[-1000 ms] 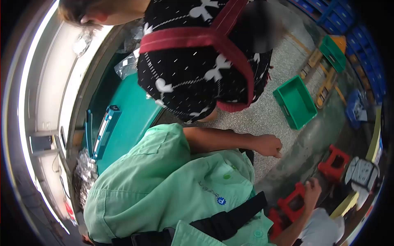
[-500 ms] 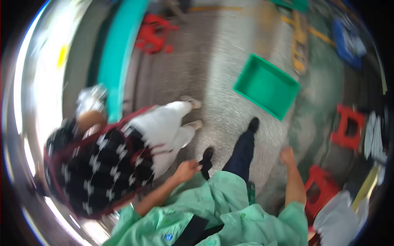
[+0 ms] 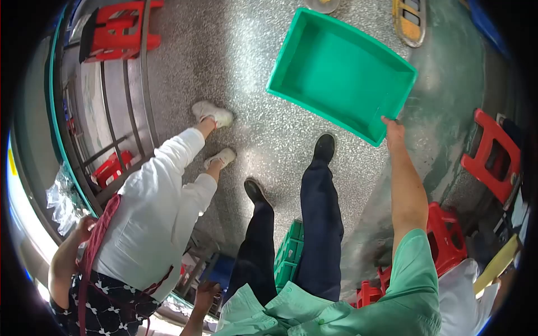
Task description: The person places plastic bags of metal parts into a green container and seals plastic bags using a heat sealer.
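From where I stand, I see a large rectangular green plastic tub (image 3: pixel 347 73) in the upper middle of the frame. Its open side faces upward, so I think it can be reached into easily from above. The worker's right hand (image 3: pixel 395 133) is at the lower right corner of this tub, with a finger over the rim; perhaps the corner is simply the nearest part for this arm. I cannot tell if the fingers are closed on the rim or only pass above it. The left hand (image 3: pixel 207 294) is low in the frame, left of the dark trousers (image 3: pixel 320 224), with its fingers curled; whether it holds something, I cannot tell.

The floor (image 3: pixel 241 73) is grey and speckled, and toward the right it becomes a smooth, greenish surface (image 3: pixel 451 78). At left there is a grey metal bench frame (image 3: pixel 147 84), and beside it stands another person in white trousers (image 3: pixel 143 218). One red plastic stool (image 3: pixel 115 33) is at upper left, and another red stool with an opening (image 3: pixel 483 176) is at right.
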A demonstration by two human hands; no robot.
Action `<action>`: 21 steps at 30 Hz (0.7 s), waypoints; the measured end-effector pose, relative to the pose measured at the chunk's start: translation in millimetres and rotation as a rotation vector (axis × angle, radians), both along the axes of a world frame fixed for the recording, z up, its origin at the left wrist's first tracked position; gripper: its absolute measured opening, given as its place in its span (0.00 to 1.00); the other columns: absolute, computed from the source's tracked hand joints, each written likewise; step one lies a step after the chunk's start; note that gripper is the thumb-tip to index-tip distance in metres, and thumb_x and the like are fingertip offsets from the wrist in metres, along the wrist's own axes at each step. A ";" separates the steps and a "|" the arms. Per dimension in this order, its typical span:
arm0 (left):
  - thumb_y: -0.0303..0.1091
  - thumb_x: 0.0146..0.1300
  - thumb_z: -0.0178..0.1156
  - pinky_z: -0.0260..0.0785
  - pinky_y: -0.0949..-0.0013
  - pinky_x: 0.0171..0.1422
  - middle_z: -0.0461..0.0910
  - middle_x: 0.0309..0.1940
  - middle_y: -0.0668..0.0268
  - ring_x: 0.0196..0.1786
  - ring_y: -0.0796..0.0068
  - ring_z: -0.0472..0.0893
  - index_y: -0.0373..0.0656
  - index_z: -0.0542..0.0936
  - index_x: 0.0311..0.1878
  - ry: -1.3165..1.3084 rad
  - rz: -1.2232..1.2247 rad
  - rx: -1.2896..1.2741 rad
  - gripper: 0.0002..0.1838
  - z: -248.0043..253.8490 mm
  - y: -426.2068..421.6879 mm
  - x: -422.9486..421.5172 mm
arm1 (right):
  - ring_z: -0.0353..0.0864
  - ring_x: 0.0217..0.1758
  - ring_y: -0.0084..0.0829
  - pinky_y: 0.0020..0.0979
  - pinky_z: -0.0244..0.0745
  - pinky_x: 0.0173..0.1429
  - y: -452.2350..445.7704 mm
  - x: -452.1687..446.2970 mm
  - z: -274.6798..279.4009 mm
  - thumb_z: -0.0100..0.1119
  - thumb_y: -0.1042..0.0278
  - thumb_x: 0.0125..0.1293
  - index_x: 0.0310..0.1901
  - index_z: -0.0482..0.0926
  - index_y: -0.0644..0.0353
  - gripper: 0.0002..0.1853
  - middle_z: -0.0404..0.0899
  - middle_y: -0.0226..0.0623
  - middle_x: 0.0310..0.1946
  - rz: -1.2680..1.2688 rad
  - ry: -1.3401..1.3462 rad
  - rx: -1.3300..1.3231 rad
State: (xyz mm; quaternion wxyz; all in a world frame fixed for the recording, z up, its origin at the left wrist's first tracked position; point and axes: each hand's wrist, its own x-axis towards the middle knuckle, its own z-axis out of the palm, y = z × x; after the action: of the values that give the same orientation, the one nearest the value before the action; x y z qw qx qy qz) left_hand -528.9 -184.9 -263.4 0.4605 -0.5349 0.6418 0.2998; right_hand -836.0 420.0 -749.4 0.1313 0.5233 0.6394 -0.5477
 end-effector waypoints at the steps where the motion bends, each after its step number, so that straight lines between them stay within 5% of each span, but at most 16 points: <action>1: 0.37 0.66 0.63 0.77 0.70 0.43 0.86 0.36 0.62 0.38 0.75 0.84 0.34 0.83 0.49 -0.045 0.074 -0.019 0.16 6.7 9.0 -6.5 | 0.84 0.41 0.41 0.41 0.77 0.44 -4.4 0.0 0.6 0.74 0.58 0.51 0.47 0.80 0.74 0.28 0.84 0.51 0.43 0.048 -0.135 0.025; 5: 0.36 0.68 0.62 0.76 0.70 0.40 0.85 0.32 0.64 0.35 0.77 0.83 0.35 0.83 0.48 -0.056 0.119 0.018 0.14 10.9 21.5 3.3 | 0.80 0.23 0.36 0.41 0.69 0.21 -34.1 -27.1 38.0 0.68 0.65 0.50 0.35 0.82 0.68 0.14 0.82 0.44 0.27 0.323 -0.399 0.096; 9: 0.35 0.67 0.61 0.75 0.70 0.40 0.84 0.30 0.65 0.33 0.78 0.81 0.34 0.83 0.44 0.131 0.144 0.088 0.12 14.7 45.3 3.8 | 0.77 0.22 0.36 0.42 0.70 0.24 -44.7 -46.9 103.4 0.66 0.60 0.48 0.28 0.82 0.66 0.15 0.78 0.40 0.21 0.485 -0.293 0.075; 10: 0.34 0.67 0.61 0.74 0.70 0.40 0.84 0.30 0.66 0.33 0.78 0.81 0.33 0.83 0.43 0.211 0.192 0.099 0.12 18.9 55.7 0.1 | 0.78 0.39 0.38 0.45 0.75 0.37 -24.4 -47.8 98.8 0.64 0.69 0.50 0.50 0.78 0.64 0.22 0.78 0.41 0.38 0.528 -0.250 0.003; 11: 0.34 0.67 0.61 0.74 0.71 0.40 0.84 0.30 0.65 0.33 0.78 0.81 0.33 0.83 0.43 0.258 0.197 0.114 0.12 24.2 64.3 -1.6 | 0.79 0.38 0.39 0.48 0.77 0.38 -5.7 -40.7 90.9 0.61 0.73 0.52 0.53 0.77 0.66 0.23 0.78 0.44 0.40 0.331 0.035 -0.176; 12: 0.34 0.67 0.61 0.74 0.71 0.40 0.84 0.30 0.65 0.33 0.79 0.81 0.33 0.83 0.42 0.302 0.198 0.133 0.12 30.1 72.0 -2.3 | 0.81 0.35 0.41 0.48 0.78 0.34 -13.4 -65.9 170.0 0.58 0.75 0.53 0.53 0.77 0.67 0.22 0.80 0.47 0.42 0.334 -0.151 -0.126; 14: 0.34 0.68 0.60 0.74 0.71 0.40 0.83 0.33 0.63 0.34 0.78 0.82 0.33 0.83 0.43 0.402 0.157 0.147 0.12 38.9 82.9 11.9 | 0.85 0.32 0.45 0.47 0.77 0.25 3.6 -76.8 220.2 0.56 0.72 0.56 0.51 0.77 0.69 0.20 0.83 0.51 0.37 0.521 -0.218 0.218; 16: 0.38 0.69 0.58 0.76 0.69 0.40 0.83 0.37 0.62 0.35 0.76 0.83 0.36 0.83 0.42 0.609 -0.059 0.207 0.13 30.8 74.9 40.3 | 0.87 0.35 0.47 0.49 0.81 0.27 16.1 -78.0 271.1 0.57 0.68 0.60 0.51 0.77 0.64 0.18 0.84 0.50 0.39 0.706 -0.381 0.410; 17: 0.39 0.69 0.58 0.76 0.69 0.39 0.83 0.37 0.62 0.35 0.75 0.84 0.36 0.83 0.41 0.699 -0.183 0.197 0.14 24.9 76.0 54.3 | 0.86 0.36 0.47 0.50 0.81 0.28 26.3 -73.6 293.2 0.57 0.67 0.60 0.53 0.76 0.63 0.19 0.82 0.50 0.40 0.726 -0.373 0.416; 21: 0.42 0.70 0.57 0.77 0.63 0.41 0.84 0.34 0.58 0.35 0.68 0.85 0.38 0.82 0.39 0.663 0.005 0.090 0.16 -19.6 90.7 113.9 | 0.81 0.44 0.49 0.53 0.81 0.32 58.5 -25.8 403.0 0.58 0.65 0.58 0.57 0.69 0.58 0.24 0.75 0.50 0.49 0.801 -0.433 0.316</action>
State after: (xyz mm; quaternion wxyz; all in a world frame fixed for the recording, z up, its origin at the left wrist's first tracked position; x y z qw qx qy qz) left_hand -415.0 -94.2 -283.0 0.2490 -0.3888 0.7415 0.4868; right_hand -861.8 478.5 -346.4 0.3809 0.3516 0.8240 -0.2287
